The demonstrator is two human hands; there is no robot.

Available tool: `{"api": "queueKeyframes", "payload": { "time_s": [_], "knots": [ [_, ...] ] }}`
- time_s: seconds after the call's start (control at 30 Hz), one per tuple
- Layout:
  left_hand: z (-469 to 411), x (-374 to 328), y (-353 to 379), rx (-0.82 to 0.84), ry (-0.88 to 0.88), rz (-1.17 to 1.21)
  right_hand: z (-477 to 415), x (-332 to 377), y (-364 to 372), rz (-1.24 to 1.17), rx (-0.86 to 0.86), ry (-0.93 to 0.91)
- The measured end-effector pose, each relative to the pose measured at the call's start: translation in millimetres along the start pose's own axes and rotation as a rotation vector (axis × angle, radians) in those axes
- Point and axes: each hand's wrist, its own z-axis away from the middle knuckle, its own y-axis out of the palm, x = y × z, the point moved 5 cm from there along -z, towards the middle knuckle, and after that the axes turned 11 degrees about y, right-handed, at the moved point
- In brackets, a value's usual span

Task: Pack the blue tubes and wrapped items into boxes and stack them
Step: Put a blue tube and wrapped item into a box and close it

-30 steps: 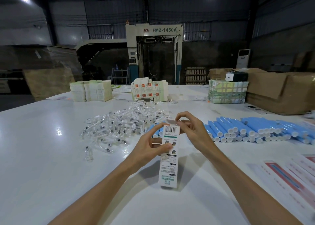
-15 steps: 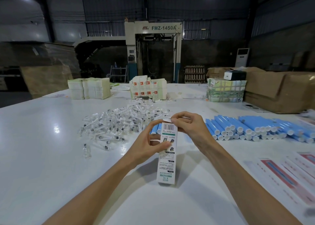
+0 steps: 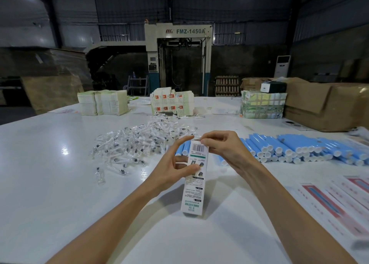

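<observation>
I hold a long white printed box [image 3: 193,185] upright over the white table [image 3: 50,183], barcode end up. My left hand [image 3: 171,169] grips its upper half from the left, thumb across the front. My right hand [image 3: 221,146] pinches the flap at the box's top end. A row of blue tubes [image 3: 299,149] with white caps lies to the right, and a few more blue tubes [image 3: 184,148] show behind the box. A heap of clear wrapped items [image 3: 137,143] lies to the left beyond my hands.
Stacks of flat white cartons [image 3: 102,105] and printed cartons [image 3: 172,101] stand at the far side. A wrapped bundle [image 3: 261,107] and brown cardboard boxes [image 3: 327,107] sit at the back right. Printed flat sheets [image 3: 331,201] lie at the near right.
The box has stayed in both hands while my right fingers worked the top flap down. The view shifted slightly.
</observation>
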Motion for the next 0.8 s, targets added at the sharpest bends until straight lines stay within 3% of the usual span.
{"api": "queueKeyframes", "payload": {
  "time_s": [0.2, 0.4, 0.8],
  "knots": [
    [1.4, 3.5, -5.2, -0.049, -0.009, 0.018, 3.0, -12.6, 9.6, -0.010, 0.042, -0.051],
    [1.8, 10.2, -10.0, -0.082, -0.037, 0.022, 6.0, -19.0, 17.3, 0.034, -0.073, -0.112],
    [4.7, 8.5, -6.0, -0.089, -0.006, 0.025, 5.8, -21.9, 14.9, 0.040, -0.098, -0.110]
  ]
}}
